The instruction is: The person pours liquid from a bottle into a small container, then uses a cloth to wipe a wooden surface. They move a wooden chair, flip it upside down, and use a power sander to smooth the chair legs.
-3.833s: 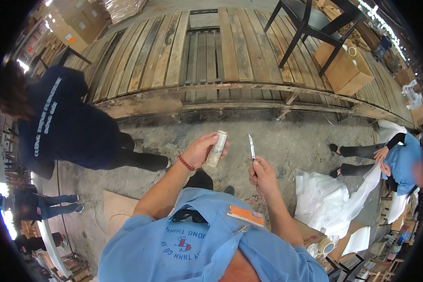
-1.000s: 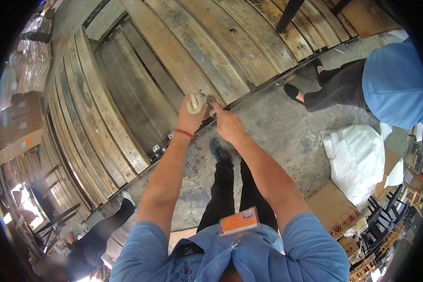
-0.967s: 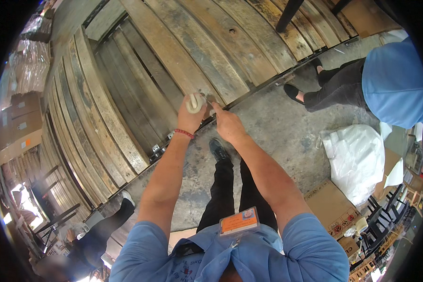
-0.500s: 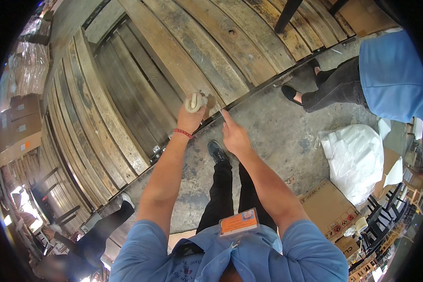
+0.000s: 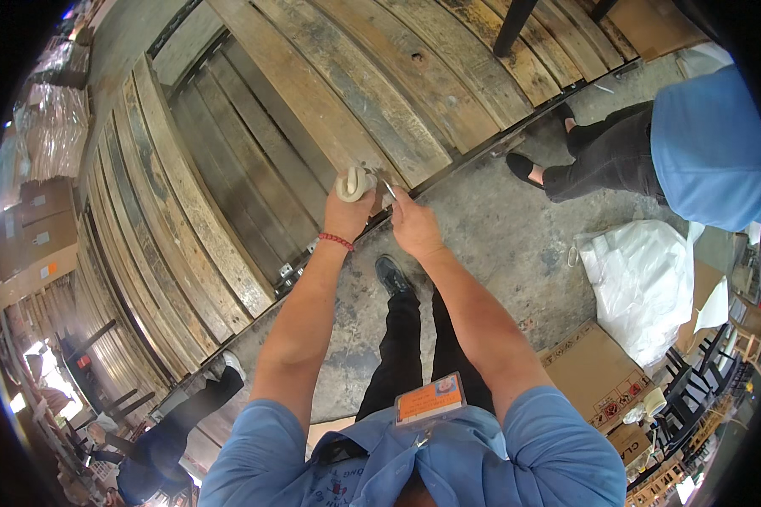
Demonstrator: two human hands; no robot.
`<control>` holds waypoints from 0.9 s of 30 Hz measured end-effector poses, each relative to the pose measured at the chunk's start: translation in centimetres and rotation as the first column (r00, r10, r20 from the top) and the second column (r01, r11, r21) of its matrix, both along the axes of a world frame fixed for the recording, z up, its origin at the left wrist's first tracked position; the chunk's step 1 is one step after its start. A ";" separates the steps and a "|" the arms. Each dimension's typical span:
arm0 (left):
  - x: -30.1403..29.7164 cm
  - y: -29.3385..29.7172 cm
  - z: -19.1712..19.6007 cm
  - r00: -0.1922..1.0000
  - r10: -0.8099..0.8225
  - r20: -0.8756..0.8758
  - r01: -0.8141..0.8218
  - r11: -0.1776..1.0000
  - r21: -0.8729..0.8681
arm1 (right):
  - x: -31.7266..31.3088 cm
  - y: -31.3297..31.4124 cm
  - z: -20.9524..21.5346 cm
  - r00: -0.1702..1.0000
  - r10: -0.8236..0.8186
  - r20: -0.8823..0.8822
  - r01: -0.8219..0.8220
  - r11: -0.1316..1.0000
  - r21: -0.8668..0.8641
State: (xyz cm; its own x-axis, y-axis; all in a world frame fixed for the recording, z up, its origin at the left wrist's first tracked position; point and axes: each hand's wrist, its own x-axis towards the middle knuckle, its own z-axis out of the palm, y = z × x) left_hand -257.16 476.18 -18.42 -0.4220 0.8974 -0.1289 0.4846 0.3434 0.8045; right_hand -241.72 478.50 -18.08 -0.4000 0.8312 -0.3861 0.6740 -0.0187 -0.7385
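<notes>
My left hand [image 5: 352, 215] is closed around a cream-coloured, coiled or folded soft-looking roll [image 5: 353, 184]. It sits over the near end of a wooden plank [image 5: 313, 97]. Close on its right, my right hand [image 5: 416, 226] is closed with a thin, pale, blade-like tool [image 5: 389, 189] between the fingers. The tool's tip points up and left, towards the roll. Whether it touches the roll, I cannot tell; the fingertips of my left hand are partly hidden.
Slatted wooden platforms [image 5: 203, 245] fill the far left, with a recessed gap beside my left hand. A co-worker in blue [image 5: 708, 152] stands at right, near a white plastic bag [image 5: 638, 287] and cardboard [image 5: 596, 372]. Another person [image 5: 165, 448] bends over at lower left.
My right hand has shifted slightly left, closer to my left hand, and the thin tool now shows in it. My left hand has moved a little right. The person at lower left has shifted.
</notes>
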 end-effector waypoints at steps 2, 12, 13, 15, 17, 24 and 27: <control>0.0 0.1 0.1 1.000 -0.004 0.000 0.004 1.000 -0.014 | 0.3 0.0 -0.1 0.999 0.024 -0.036 -0.024 1.000 -0.008; 0.1 0.0 0.3 0.999 0.017 0.049 -0.014 0.999 -0.045 | -1.5 0.5 1.5 0.980 0.161 0.115 -0.158 0.987 -0.040; 0.1 0.1 0.3 0.998 0.021 0.059 -0.017 0.998 -0.063 | -1.7 0.6 1.6 0.982 0.153 0.114 -0.151 0.988 -0.029; 0.3 0.2 0.2 0.997 0.048 0.057 -0.045 0.998 -0.040 | -1.8 0.5 1.7 0.983 0.140 0.116 -0.140 0.990 -0.013; 0.4 0.3 0.1 0.997 0.060 0.045 -0.059 0.998 -0.025 | -1.5 0.2 1.7 0.981 0.148 0.121 -0.146 0.989 -0.030; 0.9 0.6 0.0 0.996 0.084 -0.041 -0.085 0.995 -0.042 | -0.5 -2.4 0.8 0.997 0.046 0.057 -0.053 0.992 0.115; 1.1 0.5 0.4 0.994 0.110 0.006 -0.109 0.993 -0.038 | 0.7 -2.7 1.0 0.999 0.015 0.037 -0.017 0.998 0.057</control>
